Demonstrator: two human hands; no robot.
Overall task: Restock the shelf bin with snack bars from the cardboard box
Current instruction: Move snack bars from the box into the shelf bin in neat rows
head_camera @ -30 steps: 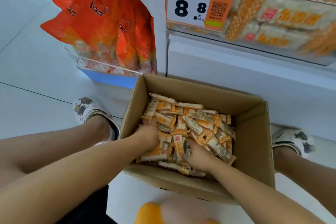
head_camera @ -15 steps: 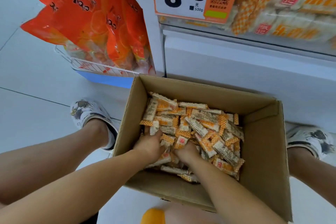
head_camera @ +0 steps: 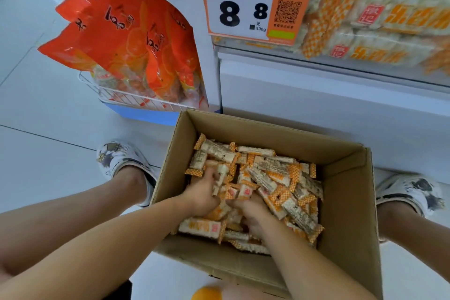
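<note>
The bars point(head_camera: 265, 178) lie heaped loose in the box point(head_camera: 348, 214), which sits open on the floor point(head_camera: 48, 153) right below the bin point(head_camera: 365, 19). That spot looks chosen so that a lift from box to bin is short and straight up toward 12 o'clock.

The left hand point(head_camera: 201, 196) is sunk into the heap at the 9 o'clock side, fingers curled round a few bars. The right hand point(head_camera: 252, 209) is pressed in just beside it, toward 6 o'clock of the heap, fingers curled down among the wrappers; it seems to have hold of bars too, though the fingertips are buried. The two hands nearly touch, which reads as a scoop: a bunch squeezed between both hands carries more per trip than single picks.

The bin, at 1 o'clock above the box, has a clear front, and stacked bars of the same orange-checked wrapper show through it. A price tag point(head_camera: 253, 7) marked 8.8 is fixed to its front edge.

At 10 o'clock from the box a wire basket point(head_camera: 126, 97) holds orange bags point(head_camera: 126, 39), well apart from the work. A shoe point(head_camera: 121, 161) stands on either side of the box, so the person straddles it to keep both arms centred over the heap.
</note>
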